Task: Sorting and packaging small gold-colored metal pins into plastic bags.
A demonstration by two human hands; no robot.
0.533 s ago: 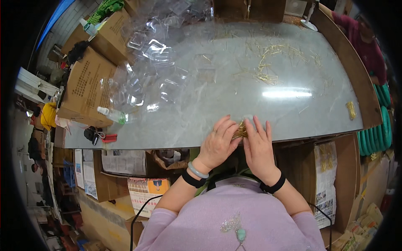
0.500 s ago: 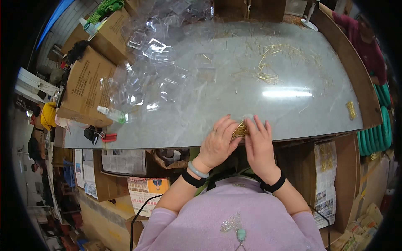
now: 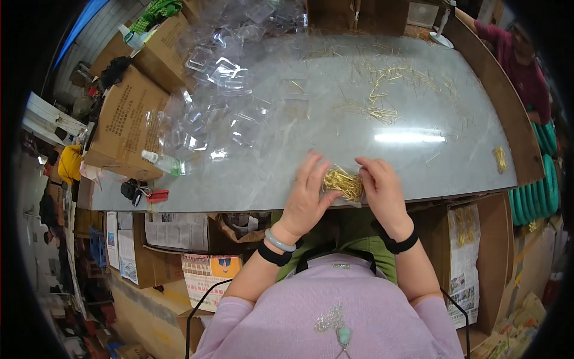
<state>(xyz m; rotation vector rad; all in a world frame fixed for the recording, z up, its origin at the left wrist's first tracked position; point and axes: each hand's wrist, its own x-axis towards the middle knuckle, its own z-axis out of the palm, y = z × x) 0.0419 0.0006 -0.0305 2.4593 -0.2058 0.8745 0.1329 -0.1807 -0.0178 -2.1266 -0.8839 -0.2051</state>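
Observation:
A bundle of gold-coloured wire pins point(image 3: 342, 183) lies at the table's near edge, between my two hands. Something clear, seemingly thin plastic, shows around its rim, too faint to make out fully. My left hand point(image 3: 304, 194) is at its left side with fingers spread and slightly blurred; the thumb reaches the bundle's near left edge. On the other side, my right hand point(image 3: 384, 194) has bent fingers apart, with the tips beside the bundle's right edge. Its fingers do not visibly wrap around anything.
Clear plastic boxes point(image 3: 230, 75) are heaped at the back left beside cardboard boxes point(image 3: 128, 122). Loose gold pins point(image 3: 382, 113) lie scattered farther back; another bundle point(image 3: 500, 159) sits at the right. A spray bottle point(image 3: 162, 163) and red clip point(image 3: 157, 195) are at left. A person point(image 3: 523, 75) is beyond the right-hand board.
My hands have moved apart, uncovering the gold pin bundle. The left fingers have lifted and spread, and the right hand has shifted slightly to the right.

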